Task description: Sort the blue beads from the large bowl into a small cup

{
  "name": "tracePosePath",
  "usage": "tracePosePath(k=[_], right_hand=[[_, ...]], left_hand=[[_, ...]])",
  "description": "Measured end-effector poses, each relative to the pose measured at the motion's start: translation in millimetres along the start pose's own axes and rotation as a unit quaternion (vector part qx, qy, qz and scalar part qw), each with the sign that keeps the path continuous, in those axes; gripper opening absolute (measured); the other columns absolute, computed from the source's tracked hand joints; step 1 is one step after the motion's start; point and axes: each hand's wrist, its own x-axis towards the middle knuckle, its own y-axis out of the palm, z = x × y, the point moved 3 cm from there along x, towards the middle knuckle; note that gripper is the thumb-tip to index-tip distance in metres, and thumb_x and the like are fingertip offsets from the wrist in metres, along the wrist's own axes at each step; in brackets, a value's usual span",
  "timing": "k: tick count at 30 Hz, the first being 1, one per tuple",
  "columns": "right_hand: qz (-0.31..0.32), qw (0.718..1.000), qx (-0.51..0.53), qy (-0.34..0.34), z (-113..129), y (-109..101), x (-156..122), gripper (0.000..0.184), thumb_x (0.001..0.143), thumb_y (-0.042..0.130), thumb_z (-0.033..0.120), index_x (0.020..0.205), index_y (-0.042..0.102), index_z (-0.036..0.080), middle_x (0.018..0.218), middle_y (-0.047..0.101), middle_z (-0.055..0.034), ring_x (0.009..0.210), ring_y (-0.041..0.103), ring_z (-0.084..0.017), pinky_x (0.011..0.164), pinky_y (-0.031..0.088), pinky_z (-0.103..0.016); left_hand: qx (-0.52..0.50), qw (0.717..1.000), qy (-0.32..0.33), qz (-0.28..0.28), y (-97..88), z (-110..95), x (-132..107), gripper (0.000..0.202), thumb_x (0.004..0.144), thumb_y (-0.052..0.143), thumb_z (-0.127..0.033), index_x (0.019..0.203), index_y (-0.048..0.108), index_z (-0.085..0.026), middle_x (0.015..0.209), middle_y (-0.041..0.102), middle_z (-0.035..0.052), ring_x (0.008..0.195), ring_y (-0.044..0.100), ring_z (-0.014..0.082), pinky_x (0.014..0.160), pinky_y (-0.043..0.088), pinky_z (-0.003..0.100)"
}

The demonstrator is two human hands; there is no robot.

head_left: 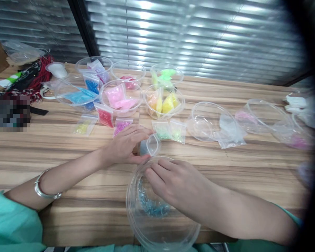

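My left hand [123, 145] curves its thumb and fingers around a small clear plastic cup [152, 145], which leans with its mouth partly toward me. Just in front of the cup stands a large round clear plastic bowl [130, 206]. Thin light-blue pieces [154, 207] lie in a curved heap inside it. Over the bowl's far side, my right hand [177, 182] is closed with its fingertips pinched together near the cup. Whatever it pinches, if anything, is hidden behind the fingers.
Beyond my hands, small zip bags of green bits [169, 131], magenta bits [122, 126] and red bits [105, 116] lie on the wooden table [89, 217]. Several clear bowls, including one with pink bags [120, 98], stand behind. Red and black cords [39, 77] pile up at far left.
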Motion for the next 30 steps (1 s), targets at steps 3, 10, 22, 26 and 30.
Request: tracePosePath(k=[3, 10, 22, 26, 30], right_hand=[[-0.025, 1.0, 0.017, -0.006, -3, -3, -1, 0.013, 0.081, 0.055, 0.004, 0.09, 0.055, 0.013, 0.077, 0.06, -0.0036, 0.068, 0.058, -0.019, 0.052, 0.04, -0.031], [-0.11, 0.993, 0.008, 0.03, -10, -5, -1, 0.009, 0.085, 0.052, 0.006, 0.085, 0.053, 0.015, 0.072, 0.059, -0.0019, 0.061, 0.053, -0.016, 0.05, 0.035, -0.031], [-0.147, 0.988, -0.013, 0.042, -14, -4, -1, 0.012, 0.089, 0.049, 0.007, 0.082, 0.051, 0.016, 0.066, 0.053, 0.001, 0.059, 0.048, -0.015, 0.053, 0.032, -0.032], [-0.148, 0.988, -0.013, 0.042, -15, -4, -1, 0.011, 0.088, 0.051, 0.007, 0.082, 0.052, 0.016, 0.065, 0.052, 0.0012, 0.059, 0.048, -0.015, 0.053, 0.031, -0.032], [-0.152, 0.987, -0.015, 0.041, -15, -5, -2, 0.009, 0.087, 0.054, 0.008, 0.083, 0.052, 0.015, 0.066, 0.051, 0.0015, 0.06, 0.047, -0.015, 0.054, 0.032, -0.032]], left_hand=[[-0.013, 1.0, 0.005, -0.006, 1.1, 1, 0, 0.05, 0.079, 0.075, -0.038, 0.118, 0.053, -0.019, 0.118, 0.069, 0.0128, 0.11, 0.066, 0.0254, 0.093, 0.052, 0.041], [-0.021, 1.0, 0.023, -0.006, 0.7, 2, -1, 0.049, 0.081, 0.074, -0.039, 0.12, 0.051, -0.019, 0.119, 0.068, 0.015, 0.112, 0.065, 0.0255, 0.094, 0.052, 0.042], [-0.035, 0.999, 0.028, -0.006, 1.2, 4, -3, 0.052, 0.088, 0.066, -0.048, 0.129, 0.049, -0.021, 0.123, 0.067, 0.0152, 0.116, 0.063, 0.0254, 0.097, 0.052, 0.044], [-0.03, 0.999, 0.029, 0.001, 0.0, 3, -2, 0.053, 0.087, 0.068, -0.047, 0.128, 0.049, -0.02, 0.123, 0.066, 0.0158, 0.116, 0.063, 0.0255, 0.097, 0.052, 0.044], [-0.021, 1.0, 0.017, 0.014, -1.1, 1, -1, 0.05, 0.088, 0.067, -0.047, 0.126, 0.051, -0.019, 0.122, 0.067, 0.0166, 0.116, 0.063, 0.0259, 0.098, 0.052, 0.044]])
